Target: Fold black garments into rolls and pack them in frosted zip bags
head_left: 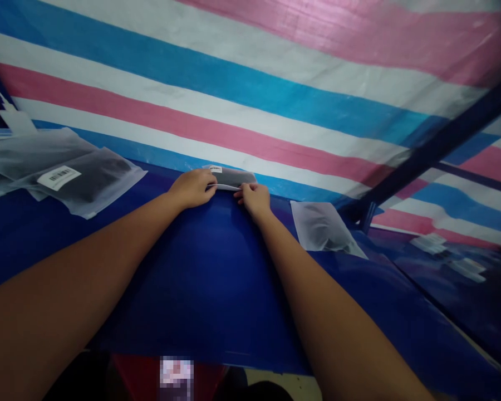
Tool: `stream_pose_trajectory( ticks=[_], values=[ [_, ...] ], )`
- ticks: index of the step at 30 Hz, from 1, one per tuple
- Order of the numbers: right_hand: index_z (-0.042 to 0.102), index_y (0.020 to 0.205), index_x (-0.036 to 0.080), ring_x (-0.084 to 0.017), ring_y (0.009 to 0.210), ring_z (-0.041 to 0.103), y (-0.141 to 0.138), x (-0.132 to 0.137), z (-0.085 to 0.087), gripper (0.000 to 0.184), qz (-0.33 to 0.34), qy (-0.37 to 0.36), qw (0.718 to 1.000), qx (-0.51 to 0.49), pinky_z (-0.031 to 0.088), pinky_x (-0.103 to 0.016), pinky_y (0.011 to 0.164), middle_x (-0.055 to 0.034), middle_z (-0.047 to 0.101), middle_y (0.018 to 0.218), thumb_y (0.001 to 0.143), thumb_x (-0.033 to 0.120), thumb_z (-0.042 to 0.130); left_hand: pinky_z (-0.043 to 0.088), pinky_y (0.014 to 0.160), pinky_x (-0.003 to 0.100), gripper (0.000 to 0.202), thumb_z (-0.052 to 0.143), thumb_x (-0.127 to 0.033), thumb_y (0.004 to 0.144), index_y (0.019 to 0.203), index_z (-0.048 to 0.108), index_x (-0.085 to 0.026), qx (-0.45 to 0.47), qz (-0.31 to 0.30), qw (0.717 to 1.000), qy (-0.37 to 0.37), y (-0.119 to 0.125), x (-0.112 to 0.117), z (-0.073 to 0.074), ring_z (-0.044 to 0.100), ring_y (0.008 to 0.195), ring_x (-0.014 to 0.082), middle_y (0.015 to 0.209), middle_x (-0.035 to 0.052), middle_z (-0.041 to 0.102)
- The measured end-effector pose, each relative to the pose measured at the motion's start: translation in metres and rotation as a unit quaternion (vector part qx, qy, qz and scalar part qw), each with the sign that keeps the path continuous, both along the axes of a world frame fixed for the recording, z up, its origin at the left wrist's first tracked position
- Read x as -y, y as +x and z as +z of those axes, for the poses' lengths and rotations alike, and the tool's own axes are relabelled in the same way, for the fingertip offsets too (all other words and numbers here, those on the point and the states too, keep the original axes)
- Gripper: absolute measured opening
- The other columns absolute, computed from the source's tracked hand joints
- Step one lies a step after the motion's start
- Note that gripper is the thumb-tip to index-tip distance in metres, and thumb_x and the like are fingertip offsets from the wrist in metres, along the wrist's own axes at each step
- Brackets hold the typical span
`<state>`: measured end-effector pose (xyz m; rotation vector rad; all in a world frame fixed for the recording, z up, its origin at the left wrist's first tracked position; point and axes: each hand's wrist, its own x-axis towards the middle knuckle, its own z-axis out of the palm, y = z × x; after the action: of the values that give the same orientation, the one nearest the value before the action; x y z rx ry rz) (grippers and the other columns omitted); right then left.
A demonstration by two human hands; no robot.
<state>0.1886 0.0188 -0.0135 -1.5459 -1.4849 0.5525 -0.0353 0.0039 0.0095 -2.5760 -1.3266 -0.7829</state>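
Both arms reach forward over the blue table to a frosted plastic bag [231,177] with a dark item inside and a barcode label at its upper left. My left hand [193,187] has its fingers closed on the near left part of the bag's edge. My right hand [254,199] pinches the same edge near its right end. Between the two hands the pale edge bows slightly. What the dark item is cannot be made out through the plastic.
Several frosted bags [100,186] with dark contents overlap at the left, one with a barcode label. Another frosted bag [323,227] lies right of my hands. A striped tarpaulin [234,100] rises behind the blue table [209,289]. A dark blue pole [426,142] slants at the right.
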Motion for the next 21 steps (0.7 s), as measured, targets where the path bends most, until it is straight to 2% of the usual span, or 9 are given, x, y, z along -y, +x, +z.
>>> stream_pose_trajectory(
  ticks=[21],
  values=[
    [0.074,0.083,0.017,-0.013,0.054,0.065,-0.0024,0.0044,0.0052,0.028,0.003,-0.015,1.0,0.013,0.044,-0.023,0.05,-0.0054,0.08,0.079,0.098,0.029,0.054,0.051,0.08,0.04,0.024,0.054,-0.03,0.1,0.097,0.076,-0.021,0.012,-0.01,1.0,-0.01,-0.0017,-0.003,-0.0019,0.071,0.097,0.026,0.108,0.0104,0.079]
  ],
)
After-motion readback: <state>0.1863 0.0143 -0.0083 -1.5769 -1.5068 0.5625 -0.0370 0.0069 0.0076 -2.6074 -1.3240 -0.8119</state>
